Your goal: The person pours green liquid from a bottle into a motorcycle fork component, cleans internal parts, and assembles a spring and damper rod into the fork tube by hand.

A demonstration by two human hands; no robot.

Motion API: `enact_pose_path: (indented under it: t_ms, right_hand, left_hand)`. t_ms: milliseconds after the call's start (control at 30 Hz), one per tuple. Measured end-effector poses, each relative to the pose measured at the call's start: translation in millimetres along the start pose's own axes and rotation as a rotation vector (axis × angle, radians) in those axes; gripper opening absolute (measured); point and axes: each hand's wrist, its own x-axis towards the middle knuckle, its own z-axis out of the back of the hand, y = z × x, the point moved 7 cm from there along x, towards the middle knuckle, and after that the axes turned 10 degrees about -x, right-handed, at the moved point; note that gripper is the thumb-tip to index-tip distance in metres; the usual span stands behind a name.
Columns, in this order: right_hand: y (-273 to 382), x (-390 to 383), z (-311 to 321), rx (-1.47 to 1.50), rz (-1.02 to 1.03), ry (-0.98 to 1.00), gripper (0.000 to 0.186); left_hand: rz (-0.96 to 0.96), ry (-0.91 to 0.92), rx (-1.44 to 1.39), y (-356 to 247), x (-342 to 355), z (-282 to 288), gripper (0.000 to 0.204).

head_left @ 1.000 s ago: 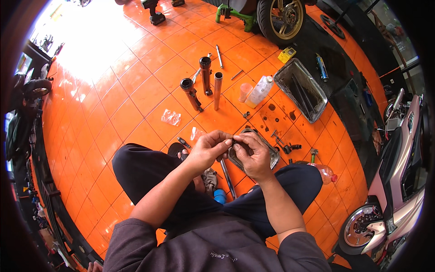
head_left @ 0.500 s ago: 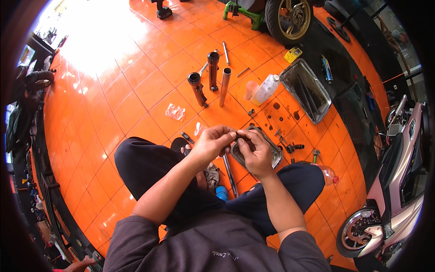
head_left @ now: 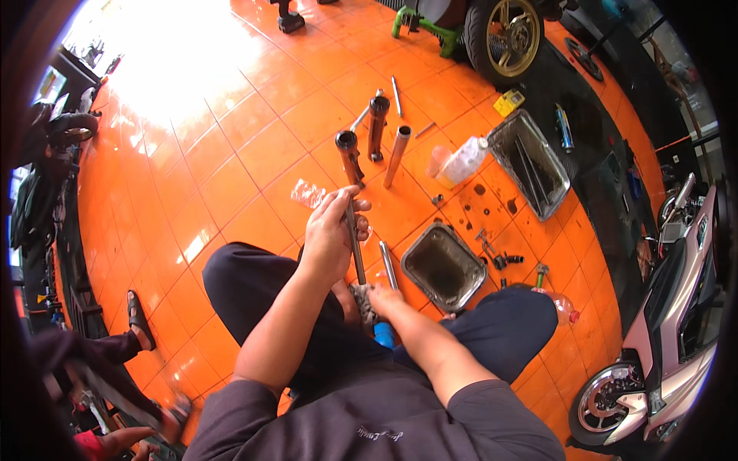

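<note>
My left hand (head_left: 327,234) is closed around the upper part of a dark metal rod (head_left: 357,253) held roughly upright between my legs. My right hand (head_left: 384,300) is lower, closed on a mottled grey rag (head_left: 364,305) at the rod's lower end; its fingertips are partly hidden. A chrome tube (head_left: 388,261) stands out just beside them, with a blue cylindrical object (head_left: 383,333) below. To the right sits a metal tray (head_left: 443,270) with dark liquid. Beyond my hands stand three fork tubes (head_left: 350,161).
On the orange tiles are bottles (head_left: 461,161), a long tray (head_left: 526,165), small parts (head_left: 503,257) and oil spots. A scooter (head_left: 669,307) is at right, a motorcycle wheel (head_left: 503,42) at the back. Another person's sandalled foot (head_left: 140,323) and legs show at lower left.
My hands have separated: the left rose onto the rod, the right dropped to the rag. The nearer tray is uncovered. Another person's legs have come into view at lower left.
</note>
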Motion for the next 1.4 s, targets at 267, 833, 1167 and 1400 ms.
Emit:
enact_pose_path:
  t_ms: [267,833,1167,1400]
  right_hand:
    - [-19.0,-9.4,30.0,0.028,0.021,-0.098,0.032]
    - [15.3,-180.3,236.8,2.008,0.439,-0.647,0.019]
    - [33.0,-170.1,250.6,1.502,0.162,-0.879,0.029]
    - [-45.2,-139.1,256.7,0.824,-0.310,-0.758,0.042]
  left_hand:
    - [-0.049,-0.048,-0.376,-27.5,16.0,6.0,0.026]
    - [-0.274,-0.112,-0.526,-40.4,13.6,7.9,0.024]
    - [-0.075,-0.093,-0.503,3.7,13.7,21.8,0.021]
    - [-0.124,-0.266,0.271,8.9,26.4,46.2,0.045]
